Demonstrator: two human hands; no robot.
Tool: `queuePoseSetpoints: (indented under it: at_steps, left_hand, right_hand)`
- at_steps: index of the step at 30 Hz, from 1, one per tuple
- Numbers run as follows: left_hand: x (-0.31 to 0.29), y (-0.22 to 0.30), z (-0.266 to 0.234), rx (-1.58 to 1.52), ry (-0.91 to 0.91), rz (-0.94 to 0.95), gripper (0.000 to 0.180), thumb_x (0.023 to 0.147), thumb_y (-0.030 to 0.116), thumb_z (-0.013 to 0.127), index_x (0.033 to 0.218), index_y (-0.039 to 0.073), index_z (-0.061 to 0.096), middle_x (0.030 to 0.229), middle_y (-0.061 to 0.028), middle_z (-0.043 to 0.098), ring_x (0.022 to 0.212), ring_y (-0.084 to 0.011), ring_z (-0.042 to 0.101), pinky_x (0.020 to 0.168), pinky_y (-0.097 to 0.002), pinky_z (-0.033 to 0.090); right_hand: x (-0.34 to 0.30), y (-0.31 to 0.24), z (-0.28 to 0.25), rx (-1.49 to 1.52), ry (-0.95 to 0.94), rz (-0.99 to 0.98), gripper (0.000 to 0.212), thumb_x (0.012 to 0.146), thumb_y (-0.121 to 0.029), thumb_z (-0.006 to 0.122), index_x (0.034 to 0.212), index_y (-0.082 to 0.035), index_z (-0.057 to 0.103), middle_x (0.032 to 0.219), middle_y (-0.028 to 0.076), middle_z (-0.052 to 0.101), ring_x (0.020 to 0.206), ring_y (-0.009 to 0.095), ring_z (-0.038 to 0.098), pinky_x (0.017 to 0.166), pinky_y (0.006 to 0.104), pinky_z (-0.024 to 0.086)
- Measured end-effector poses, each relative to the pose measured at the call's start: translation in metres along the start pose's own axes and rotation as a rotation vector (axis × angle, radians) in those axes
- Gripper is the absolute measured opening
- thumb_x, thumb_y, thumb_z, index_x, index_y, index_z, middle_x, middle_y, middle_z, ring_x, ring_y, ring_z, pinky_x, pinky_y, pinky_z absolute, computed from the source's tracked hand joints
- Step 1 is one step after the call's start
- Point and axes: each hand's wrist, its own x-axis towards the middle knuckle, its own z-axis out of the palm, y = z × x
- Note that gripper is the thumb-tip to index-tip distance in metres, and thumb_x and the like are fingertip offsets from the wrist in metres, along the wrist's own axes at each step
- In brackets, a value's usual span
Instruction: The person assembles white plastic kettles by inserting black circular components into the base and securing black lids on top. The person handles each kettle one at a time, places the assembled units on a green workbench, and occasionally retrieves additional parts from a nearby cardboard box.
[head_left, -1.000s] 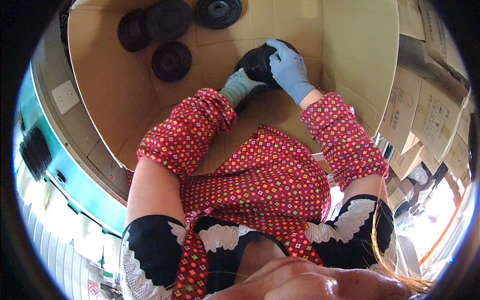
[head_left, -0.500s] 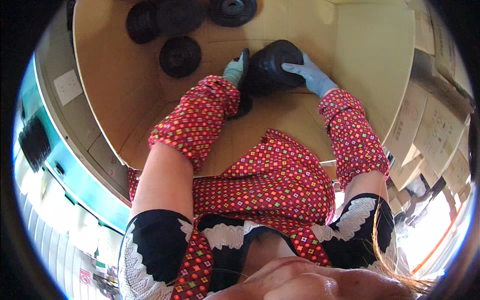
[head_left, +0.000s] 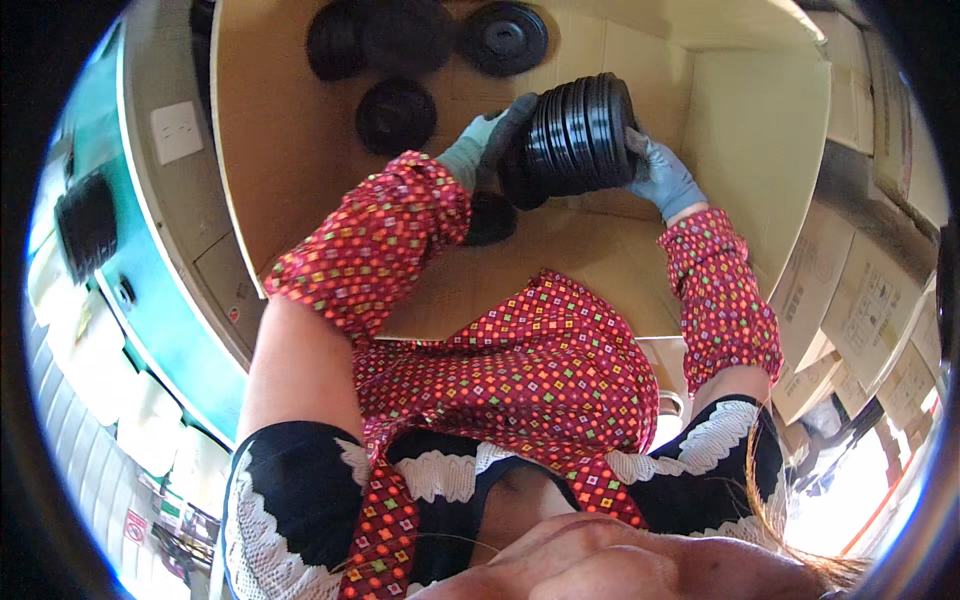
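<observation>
A stack of round black plastic discs (head_left: 580, 135), ridged along its side, lies tipped sideways between my hands inside a large cardboard box (head_left: 750, 180). My left hand (head_left: 485, 145), in a pale green glove with a dark palm, grips the left end of the stack. On the right end presses my right hand (head_left: 664, 178), in a blue-grey glove with dark fingertips; its fingers are partly hidden behind the stack. Just below my left hand, another black disc (head_left: 490, 220) rests in the box, partly covered by the held stack.
Several more black round stacks stand at the far left of the box, among them one disc stack (head_left: 396, 116) and another with a centre hole (head_left: 503, 38). Cardboard cartons (head_left: 860, 290) line the right side. A teal machine panel (head_left: 170, 330) runs along the left.
The stack has turned, so its ridged side now shows, and it has come up a little to the right. My right hand has shifted right and down around its end.
</observation>
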Motion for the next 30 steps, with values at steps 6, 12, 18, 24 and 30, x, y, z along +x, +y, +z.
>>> queuePoseSetpoints:
  at_steps: [6, 12, 18, 24, 30]
  left_hand:
    - [-0.157, 0.063, 0.000, 0.118, -0.265, 0.488, 0.054, 0.113, 0.041, 0.063, 0.155, 0.007, 0.060, 0.136, -0.0089, 0.074, 0.120, -0.0194, 0.073, 0.105, -0.0409, 0.062]
    - [-0.220, 0.071, -0.044, 0.625, -0.175, 0.799, 0.120, 0.084, 0.010, 0.094, 0.178, 0.008, 0.021, 0.159, -0.0171, 0.056, 0.137, -0.0240, 0.060, 0.116, -0.0406, 0.053]
    - [-0.195, 0.043, -0.140, 0.456, 0.083, 0.765, 0.101, 0.086, 0.016, 0.090, 0.171, 0.006, 0.037, 0.158, -0.0159, 0.059, 0.145, -0.0273, 0.058, 0.121, -0.0436, 0.048]
    - [-0.137, -0.005, -0.149, 1.193, 0.369, 0.807, 0.074, 0.089, 0.007, 0.070, 0.159, 0.006, 0.049, 0.142, -0.0256, 0.067, 0.133, -0.0424, 0.065, 0.114, -0.0482, 0.051]
    - [-0.112, -0.053, -0.206, 1.803, 0.661, 0.544, 0.082, 0.086, 0.007, 0.072, 0.161, -0.003, 0.040, 0.155, -0.0287, 0.053, 0.148, -0.0478, 0.050, 0.126, -0.0603, 0.037]
  right_hand:
    - [-0.005, -0.042, 0.093, 0.105, -0.527, -0.188, 0.067, 0.105, -0.018, 0.076, 0.165, -0.007, 0.048, 0.146, 0.008, 0.070, 0.131, 0.022, 0.070, 0.112, 0.0400, 0.059]
    - [0.003, -0.046, 0.163, -0.092, -0.660, -0.435, 0.067, 0.109, -0.020, 0.070, 0.169, -0.005, 0.041, 0.158, 0.009, 0.061, 0.143, 0.021, 0.062, 0.122, 0.0386, 0.050]
    - [0.060, -0.010, 0.238, 0.064, -0.580, -0.025, 0.073, 0.103, -0.028, 0.080, 0.164, -0.008, 0.046, 0.151, 0.008, 0.064, 0.139, 0.024, 0.063, 0.120, 0.0433, 0.052]
    - [0.088, 0.044, 0.170, -0.179, -0.129, 0.112, 0.084, 0.095, -0.021, 0.088, 0.166, -0.014, 0.044, 0.145, 0.008, 0.066, 0.128, 0.026, 0.070, 0.100, 0.0453, 0.065]
    - [0.080, 0.054, 0.188, -0.472, 0.034, 0.175, 0.078, 0.091, -0.018, 0.092, 0.158, -0.007, 0.053, 0.142, 0.011, 0.068, 0.127, 0.024, 0.069, 0.104, 0.0418, 0.062]
